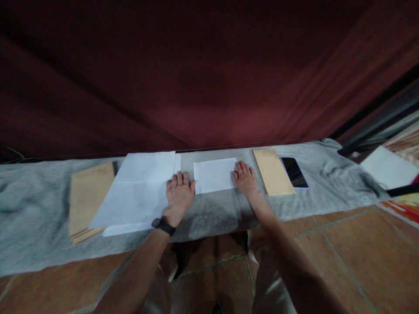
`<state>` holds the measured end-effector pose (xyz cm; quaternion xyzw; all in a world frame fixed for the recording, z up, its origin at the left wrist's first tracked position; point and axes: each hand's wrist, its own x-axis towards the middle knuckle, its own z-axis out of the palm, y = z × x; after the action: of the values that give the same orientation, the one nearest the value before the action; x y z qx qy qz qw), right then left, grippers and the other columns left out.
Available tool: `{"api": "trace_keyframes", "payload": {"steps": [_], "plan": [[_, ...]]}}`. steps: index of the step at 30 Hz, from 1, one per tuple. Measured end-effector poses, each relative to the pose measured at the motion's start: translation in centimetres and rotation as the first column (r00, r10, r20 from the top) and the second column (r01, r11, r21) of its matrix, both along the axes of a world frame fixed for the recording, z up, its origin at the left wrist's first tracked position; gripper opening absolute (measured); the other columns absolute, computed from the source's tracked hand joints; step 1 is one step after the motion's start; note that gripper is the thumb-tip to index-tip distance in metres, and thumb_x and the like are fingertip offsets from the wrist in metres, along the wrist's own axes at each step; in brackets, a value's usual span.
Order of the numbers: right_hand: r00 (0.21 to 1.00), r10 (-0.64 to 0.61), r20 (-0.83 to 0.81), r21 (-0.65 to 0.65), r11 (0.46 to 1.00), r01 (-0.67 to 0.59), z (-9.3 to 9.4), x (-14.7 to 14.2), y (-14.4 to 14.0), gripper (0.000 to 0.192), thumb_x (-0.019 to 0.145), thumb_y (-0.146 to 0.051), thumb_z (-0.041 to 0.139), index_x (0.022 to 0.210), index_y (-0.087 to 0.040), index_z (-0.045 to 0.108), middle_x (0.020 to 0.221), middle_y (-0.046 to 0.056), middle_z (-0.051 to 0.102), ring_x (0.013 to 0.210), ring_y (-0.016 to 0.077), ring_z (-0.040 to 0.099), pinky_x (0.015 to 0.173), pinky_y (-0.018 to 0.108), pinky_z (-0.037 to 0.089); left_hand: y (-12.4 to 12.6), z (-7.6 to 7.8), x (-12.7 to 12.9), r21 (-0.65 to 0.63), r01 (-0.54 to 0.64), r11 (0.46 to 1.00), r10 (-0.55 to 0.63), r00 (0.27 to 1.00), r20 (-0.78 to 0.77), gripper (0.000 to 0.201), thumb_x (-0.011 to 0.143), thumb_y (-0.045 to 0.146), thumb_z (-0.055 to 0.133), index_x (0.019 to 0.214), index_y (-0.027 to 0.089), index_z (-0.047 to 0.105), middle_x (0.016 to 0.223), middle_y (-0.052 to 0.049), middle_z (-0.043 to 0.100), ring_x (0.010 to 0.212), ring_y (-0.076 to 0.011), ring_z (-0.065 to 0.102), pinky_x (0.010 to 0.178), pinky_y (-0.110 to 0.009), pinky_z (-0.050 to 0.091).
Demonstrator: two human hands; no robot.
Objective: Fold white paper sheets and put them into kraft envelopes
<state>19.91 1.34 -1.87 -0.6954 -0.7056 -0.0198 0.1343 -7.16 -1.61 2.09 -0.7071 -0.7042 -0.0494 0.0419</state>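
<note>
A small white sheet of paper (215, 175), perhaps folded, lies flat on the grey cloth between my two hands. My left hand (179, 192), with a dark band on its wrist, rests palm down with fingers stretched out. It lies on the right edge of the large creased white sheets (140, 187), its thumb by the small sheet's left edge. At the small sheet's right edge my right hand (245, 178) lies flat, fingers extended, thumb touching the paper. Neither hand grips anything.
Tan envelopes or boards (90, 196) lie under the left side of the large sheets. Another tan piece (274, 172) lies to the right, beside a dark-screened phone (294, 172). Grey cloth (209, 218) covers the surface; a dark red curtain (203, 87) hangs behind.
</note>
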Motion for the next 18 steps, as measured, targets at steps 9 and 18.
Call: {"api": "trace_keyframes", "payload": {"steps": [9,18], "plan": [[1.000,-0.015,-0.024,0.004,1.000,0.015,1.2,-0.7,-0.5,0.056,0.106,-0.034,0.035,0.155,-0.007,0.042,0.162,0.020,0.038,0.149,0.0326,0.037,0.121,0.054,0.028,-0.1,0.6,0.5,0.115,0.192,0.975,-0.206,0.970,0.128,0.060,0.105,0.040,0.031,0.151,0.005,0.046,0.161,-0.021,0.040,0.150,-0.0327,0.039,0.122,-0.049,0.032],[0.979,0.196,-0.049,-0.065,0.978,-0.199,2.0,-6.2,-1.6,0.053,0.107,-0.027,0.029,0.156,-0.015,0.043,0.166,0.010,0.033,0.152,0.0274,0.033,0.125,0.047,0.021,1.7,-0.7,7.8,0.037,0.322,0.946,-0.320,0.913,0.254,0.056,0.105,0.030,0.026,0.156,0.012,0.040,0.166,-0.010,0.036,0.156,-0.0245,0.025,0.128,-0.045,0.023]]}}
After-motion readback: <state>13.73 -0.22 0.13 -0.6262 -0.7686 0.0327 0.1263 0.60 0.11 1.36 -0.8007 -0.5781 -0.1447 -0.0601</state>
